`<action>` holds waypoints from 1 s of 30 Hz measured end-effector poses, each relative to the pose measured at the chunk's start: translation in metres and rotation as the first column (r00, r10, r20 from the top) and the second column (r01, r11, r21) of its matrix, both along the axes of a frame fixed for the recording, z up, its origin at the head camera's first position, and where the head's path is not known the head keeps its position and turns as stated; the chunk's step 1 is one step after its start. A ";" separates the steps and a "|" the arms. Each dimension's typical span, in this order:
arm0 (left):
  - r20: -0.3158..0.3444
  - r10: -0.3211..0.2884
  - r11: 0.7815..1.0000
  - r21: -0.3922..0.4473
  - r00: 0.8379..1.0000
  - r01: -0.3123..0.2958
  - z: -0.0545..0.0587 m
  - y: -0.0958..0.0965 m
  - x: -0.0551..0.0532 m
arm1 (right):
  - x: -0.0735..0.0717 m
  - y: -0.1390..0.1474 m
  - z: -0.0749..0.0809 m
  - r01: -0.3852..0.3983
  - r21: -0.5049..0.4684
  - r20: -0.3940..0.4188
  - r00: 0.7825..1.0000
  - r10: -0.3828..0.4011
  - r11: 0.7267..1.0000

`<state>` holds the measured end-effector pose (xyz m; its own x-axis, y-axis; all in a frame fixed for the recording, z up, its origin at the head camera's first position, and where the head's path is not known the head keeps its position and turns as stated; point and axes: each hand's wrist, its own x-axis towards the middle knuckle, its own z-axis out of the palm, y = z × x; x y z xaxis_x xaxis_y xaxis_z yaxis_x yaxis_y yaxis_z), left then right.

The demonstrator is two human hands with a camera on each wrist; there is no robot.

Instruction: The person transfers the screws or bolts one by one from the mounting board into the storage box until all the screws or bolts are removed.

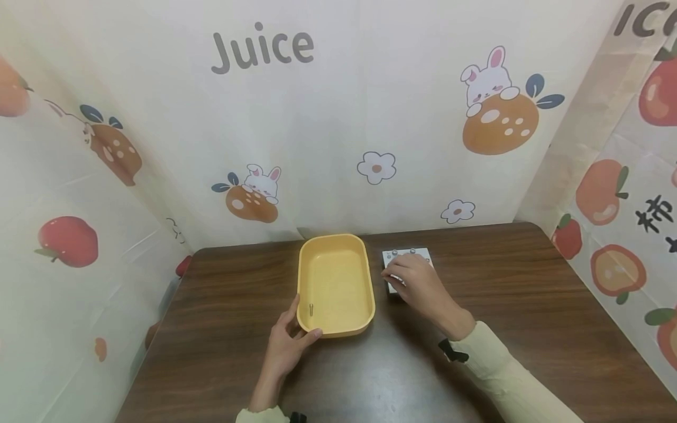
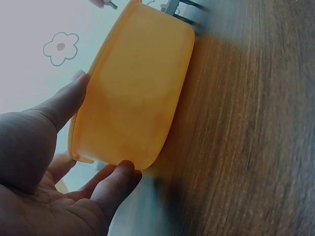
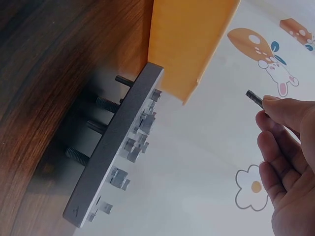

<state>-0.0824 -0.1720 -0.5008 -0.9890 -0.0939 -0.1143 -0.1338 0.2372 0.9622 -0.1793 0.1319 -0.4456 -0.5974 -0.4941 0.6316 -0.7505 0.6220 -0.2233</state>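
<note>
My left hand (image 1: 285, 346) grips the near left corner of a yellow plastic tray (image 1: 338, 276), thumb on its rim and fingers round its side. A small bolt (image 1: 311, 309) lies inside, towards that corner. My right hand (image 1: 423, 288) pinches a short threaded bolt (image 3: 253, 98) between thumb and fingertips, threaded end sticking out. This hand is over a plate (image 3: 115, 142) with a white top and dark edge, apart from it in the right wrist view. Several bolts pass through the plate, heads above and threaded shanks (image 3: 78, 156) below.
The plate stands just right of the tray on a dark wood-grain table (image 1: 238, 282). Behind the table hangs a pale curtain (image 1: 338, 117) printed with fruit, rabbits and flowers, which also runs along both sides.
</note>
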 end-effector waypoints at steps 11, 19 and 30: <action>0.004 0.004 1.000 0.001 1.000 -0.004 0.000 0.000 0.000 | -0.005 -0.008 0.002 -0.031 0.002 -0.016 0.999 0.031 1.000; 0.004 0.001 1.000 0.010 1.000 -0.001 -0.001 -0.001 0.001 | -0.007 -0.014 0.004 -0.037 0.004 0.001 0.999 0.037 0.999; 0.001 0.004 1.000 0.011 1.000 -0.004 -0.002 -0.001 0.000 | -0.009 -0.025 0.007 -0.043 0.006 0.058 0.997 0.043 0.999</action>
